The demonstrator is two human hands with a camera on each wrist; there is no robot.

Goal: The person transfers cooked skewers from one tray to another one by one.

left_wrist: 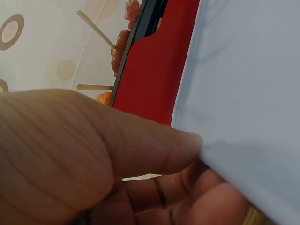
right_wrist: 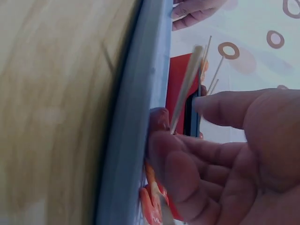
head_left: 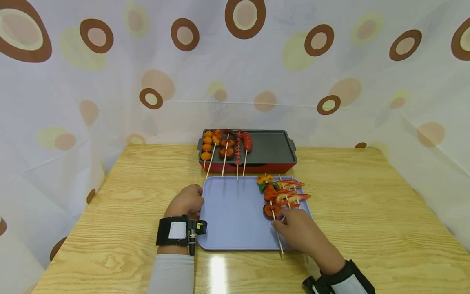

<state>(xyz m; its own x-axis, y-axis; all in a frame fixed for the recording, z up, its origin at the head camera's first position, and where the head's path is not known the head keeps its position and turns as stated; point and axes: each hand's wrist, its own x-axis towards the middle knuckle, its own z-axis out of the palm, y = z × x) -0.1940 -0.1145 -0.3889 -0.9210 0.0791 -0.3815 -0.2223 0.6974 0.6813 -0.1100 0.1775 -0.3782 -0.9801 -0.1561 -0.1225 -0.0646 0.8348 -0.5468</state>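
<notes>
A pale blue tray [head_left: 231, 220] lies on the wooden table. At its left edge my left hand [head_left: 186, 201] grips the rim, thumb [left_wrist: 180, 147] on top and fingers curled below. My right hand [head_left: 296, 229] is over the tray's right side, beside a mixed skewer [head_left: 271, 192] with a yellow piece, green pepper, a red piece and a brown round slice. Its bare stick [right_wrist: 186, 86] runs between the parted thumb and fingers in the right wrist view. Several shrimp skewers [head_left: 291, 198] lie on the tray to the right of it, partly behind the hand.
Behind the tray stands a red grill [head_left: 273, 168] with a dark plate. Orange-ball skewers [head_left: 207, 148], brown round slices [head_left: 226, 152], a thin red-piece skewer [head_left: 238, 149] and a sausage skewer [head_left: 247, 143] lie on its left half, sticks pointing forward. A patterned cloth [head_left: 220, 61] hangs behind.
</notes>
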